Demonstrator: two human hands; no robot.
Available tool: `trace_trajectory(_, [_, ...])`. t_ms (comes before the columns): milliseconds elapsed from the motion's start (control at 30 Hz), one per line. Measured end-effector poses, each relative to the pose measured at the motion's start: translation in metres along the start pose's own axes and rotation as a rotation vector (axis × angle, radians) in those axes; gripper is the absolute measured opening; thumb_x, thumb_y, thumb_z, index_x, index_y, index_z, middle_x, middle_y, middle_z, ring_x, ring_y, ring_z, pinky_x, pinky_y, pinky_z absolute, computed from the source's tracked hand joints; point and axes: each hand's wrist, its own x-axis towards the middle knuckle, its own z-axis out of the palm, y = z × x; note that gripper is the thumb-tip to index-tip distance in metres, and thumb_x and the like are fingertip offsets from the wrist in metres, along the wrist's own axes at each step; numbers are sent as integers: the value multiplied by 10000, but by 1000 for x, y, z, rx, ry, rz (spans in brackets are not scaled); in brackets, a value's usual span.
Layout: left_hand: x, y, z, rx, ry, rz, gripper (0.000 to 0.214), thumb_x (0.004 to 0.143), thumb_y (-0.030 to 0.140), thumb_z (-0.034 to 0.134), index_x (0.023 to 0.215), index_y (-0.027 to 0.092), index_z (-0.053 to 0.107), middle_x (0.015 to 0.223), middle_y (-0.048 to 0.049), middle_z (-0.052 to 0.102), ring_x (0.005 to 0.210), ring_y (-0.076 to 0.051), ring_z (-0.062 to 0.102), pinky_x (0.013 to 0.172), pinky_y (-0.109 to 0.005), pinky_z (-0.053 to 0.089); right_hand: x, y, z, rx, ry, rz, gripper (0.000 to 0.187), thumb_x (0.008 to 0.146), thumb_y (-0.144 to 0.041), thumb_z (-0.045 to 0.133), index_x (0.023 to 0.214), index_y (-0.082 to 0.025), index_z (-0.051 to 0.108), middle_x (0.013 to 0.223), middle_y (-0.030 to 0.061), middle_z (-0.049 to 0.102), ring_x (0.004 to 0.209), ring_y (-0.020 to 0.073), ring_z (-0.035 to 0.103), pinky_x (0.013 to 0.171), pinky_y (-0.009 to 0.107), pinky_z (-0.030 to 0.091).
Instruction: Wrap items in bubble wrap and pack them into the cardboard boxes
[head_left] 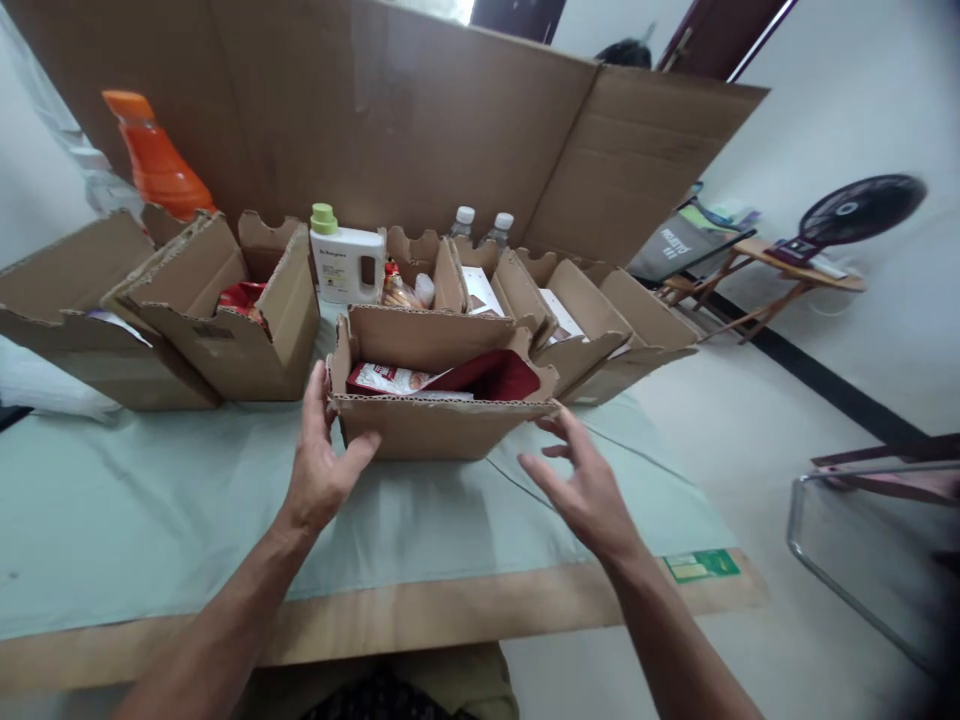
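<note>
A small open cardboard box (431, 428) stands at the middle of the cloth. Inside it are a dark red packet (499, 375) and a printed red-and-white packet (390, 379). My left hand (322, 465) grips the box's left end, its fingers along the side and its thumb by the front wall. At the opposite end, my right hand (581, 485) has its bent fingers against the right corner, with the thumb held apart from the front. Parts of the fingers are hidden behind the box corners.
Behind stand more cardboard boxes (289, 350), a white bottle with a green cap (349, 265), and an orange bottle (161, 165). A tall cardboard panel (420, 130) rises at the back. Pale green cloth (420, 520) covers the table; its wooden edge (465, 610) faces me. A fan (855, 210) stands right.
</note>
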Motion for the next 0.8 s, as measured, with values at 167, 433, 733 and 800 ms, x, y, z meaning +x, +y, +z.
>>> trace_trajectory(167, [-2,3,9,35,-22,-165,639,852,301,707,1443,181,497,1366,-140,656,1292,-283,628,1132,-453,498,27,-4,42,199,-97,15,478,845,-477,650,1203,-161,635,1224,152,717,1076,285,663,905,436,552])
trace_trajectory(433, [-125,35,-7,276,12,-75,496,890,408,702,1333,207,608,873,-72,740,876,-288,738,879,-460,641,-109,5,10,109,51,-10,210,932,-421,619,856,-236,683,842,84,713,799,285,652,711,400,543])
trace_trajectory(733, [-119,61,-81,213,192,-226,375,879,388,743,1198,207,666,1059,-72,752,1051,-273,723,996,-415,586,-97,-70,56,304,-28,-138,559,980,-453,577,1496,-256,495,1385,133,622,1294,345,559,1119,526,448])
trace_trajectory(800, [-98,66,-67,114,190,-179,482,871,396,742,1293,199,620,1211,-101,717,1192,-287,680,1123,-455,501,-79,-72,55,366,23,-149,558,1004,-457,543,1518,-251,470,1441,132,587,1323,327,540,1159,523,411])
